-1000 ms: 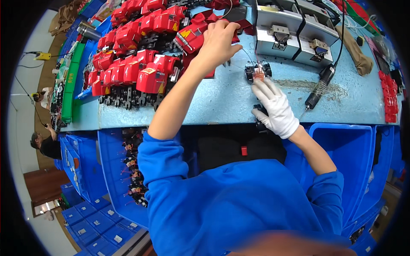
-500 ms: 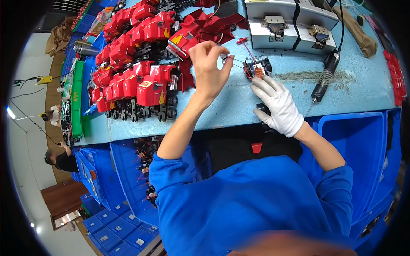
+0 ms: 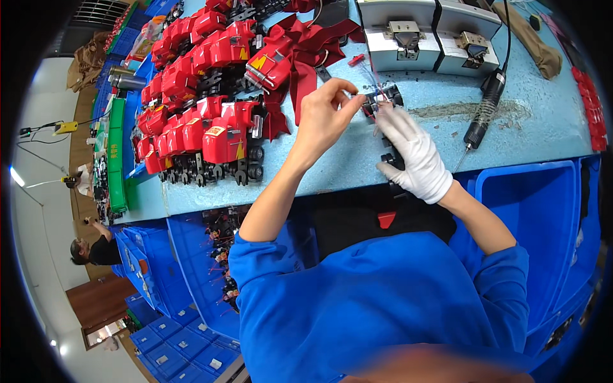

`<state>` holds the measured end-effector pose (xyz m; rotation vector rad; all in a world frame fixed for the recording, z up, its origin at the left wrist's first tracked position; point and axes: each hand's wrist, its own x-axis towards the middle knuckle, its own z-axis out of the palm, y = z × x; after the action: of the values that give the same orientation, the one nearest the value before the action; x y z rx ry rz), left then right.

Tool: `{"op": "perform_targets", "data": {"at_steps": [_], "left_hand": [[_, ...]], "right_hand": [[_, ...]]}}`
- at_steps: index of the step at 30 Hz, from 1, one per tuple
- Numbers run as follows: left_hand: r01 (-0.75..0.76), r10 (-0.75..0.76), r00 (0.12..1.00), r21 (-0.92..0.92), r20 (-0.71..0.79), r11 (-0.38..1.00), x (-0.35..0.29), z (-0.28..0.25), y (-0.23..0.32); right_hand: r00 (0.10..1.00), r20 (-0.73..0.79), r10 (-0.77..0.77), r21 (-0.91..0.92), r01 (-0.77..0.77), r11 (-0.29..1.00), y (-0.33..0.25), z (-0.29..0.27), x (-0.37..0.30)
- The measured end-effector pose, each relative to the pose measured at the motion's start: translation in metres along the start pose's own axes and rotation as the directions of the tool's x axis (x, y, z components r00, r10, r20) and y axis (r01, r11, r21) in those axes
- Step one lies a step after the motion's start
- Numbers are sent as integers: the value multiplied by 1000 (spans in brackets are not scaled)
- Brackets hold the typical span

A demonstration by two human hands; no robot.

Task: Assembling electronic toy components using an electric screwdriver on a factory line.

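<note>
A black toy truck chassis (image 3: 394, 96) with wheels and thin wires lies on the light blue bench, partly covered by my right hand (image 3: 414, 153). That hand wears a white glove. Its thumb presses at the chassis's near end, and its fingers stretch over the middle, their tips blurred. My bare left hand (image 3: 324, 121) is just left of the chassis, thumb and fingertips pinched together close to the wires. Whatever lies in that pinch is too small to make out. Beyond the fingers, a small red connector (image 3: 356, 60) rests at the end of a wire.
Rows of red toy truck bodies (image 3: 220, 140) fill the bench at left. A silver metal case (image 3: 428, 38) stands at the back; an electric screwdriver (image 3: 486, 108) lies at right. Blue bins (image 3: 527, 185) sit below the front edge. Another person (image 3: 99, 249) works far left.
My left hand has moved down and right, closer to the chassis, and its raised fingers have curled in. The right fingertips have shifted slightly on the chassis, and an orange-brown piece beside them is now hidden.
</note>
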<state>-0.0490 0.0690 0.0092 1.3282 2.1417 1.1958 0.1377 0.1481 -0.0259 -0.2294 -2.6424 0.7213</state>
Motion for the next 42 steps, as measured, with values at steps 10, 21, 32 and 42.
{"op": "perform_targets", "data": {"at_steps": [10, 21, 32, 42], "left_hand": [[474, -243, 868, -580, 432, 663, -52, 5, -27], [781, 19, 624, -622, 781, -47, -44, 12, -29], [51, -8, 991, -320, 133, 946, -62, 50, -6], [-304, 354, 909, 233, -219, 924, -61, 83, -5]], "right_hand": [[554, -661, 506, -115, -742, 661, 89, -48, -24], [340, -218, 915, 856, -385, 346, 134, -77, -73], [453, -635, 626, 771, 423, 476, 85, -116, -37], [631, -627, 457, 762, 375, 528, 79, -100, -31]]}}
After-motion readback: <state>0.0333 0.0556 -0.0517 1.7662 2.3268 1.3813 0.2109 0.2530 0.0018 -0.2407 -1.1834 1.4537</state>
